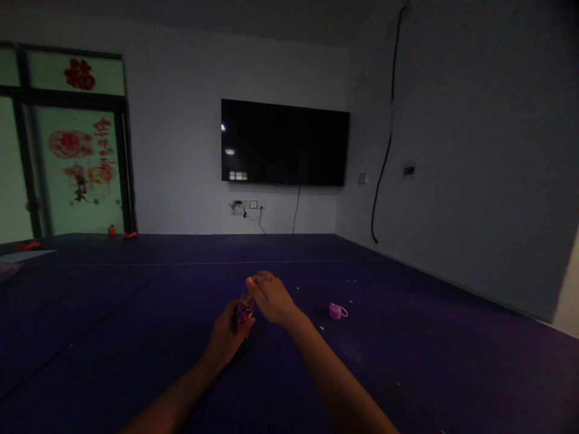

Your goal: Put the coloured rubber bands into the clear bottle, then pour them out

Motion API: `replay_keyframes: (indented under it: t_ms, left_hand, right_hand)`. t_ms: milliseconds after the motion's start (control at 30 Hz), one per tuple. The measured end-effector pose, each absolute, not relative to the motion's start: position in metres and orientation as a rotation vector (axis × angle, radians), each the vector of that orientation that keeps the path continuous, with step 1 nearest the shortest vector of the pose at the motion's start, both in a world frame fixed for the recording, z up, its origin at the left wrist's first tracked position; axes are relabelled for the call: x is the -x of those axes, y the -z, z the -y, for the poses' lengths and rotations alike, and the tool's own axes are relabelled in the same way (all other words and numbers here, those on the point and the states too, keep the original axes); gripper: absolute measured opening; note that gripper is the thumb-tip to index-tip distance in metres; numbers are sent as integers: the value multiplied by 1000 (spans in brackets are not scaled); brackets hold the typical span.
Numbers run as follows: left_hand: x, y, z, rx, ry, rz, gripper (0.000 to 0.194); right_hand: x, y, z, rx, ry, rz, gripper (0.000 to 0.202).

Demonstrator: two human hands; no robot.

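My left hand is closed around a small clear bottle with dark purple and multicoloured contents. The bottle stands roughly upright over the dark blue surface. My right hand is at the bottle's top, fingers curled and pressed together. What the right fingertips hold, if anything, is hidden. To the right lies a pink-purple cap with a loop handle, apart from both hands.
Small white scraps lie scattered around the cap on the dark blue surface. Orange objects and a pale sheet are at the far left. A television hangs on the wall, and a black cable runs down at right.
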State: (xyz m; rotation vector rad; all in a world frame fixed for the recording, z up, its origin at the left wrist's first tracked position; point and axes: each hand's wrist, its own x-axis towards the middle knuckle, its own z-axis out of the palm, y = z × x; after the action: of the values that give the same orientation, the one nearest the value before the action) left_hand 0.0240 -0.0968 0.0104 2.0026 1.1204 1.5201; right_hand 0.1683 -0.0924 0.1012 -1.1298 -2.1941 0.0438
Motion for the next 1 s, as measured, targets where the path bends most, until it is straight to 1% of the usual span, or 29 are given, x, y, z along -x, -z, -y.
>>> replay_keyframes:
  t_ms: [133,200,300,533,1000]
  left_hand:
    - [-23,-8,94,-2109,-1499,-1099,34]
    - [-22,-5,92,-2162,-1514,-1095,34]
    - [-21,-2,89,-2234,-1548,-1094,35]
    - [-20,2,90,-2339,-1567,-1068,37]
    - [-20,4,87,-2377,-1592,-1038,36]
  right_hand:
    - [-171,-103,100,1167,-95,2229,74]
    - [-171,-104,102,1169,-122,2258,77]
    - [-171,-103,103,1174,-143,2294,82]
    - [-166,-101,107,1212,-171,2298,83]
    - [-164,-95,105,1259,-177,2349,77]
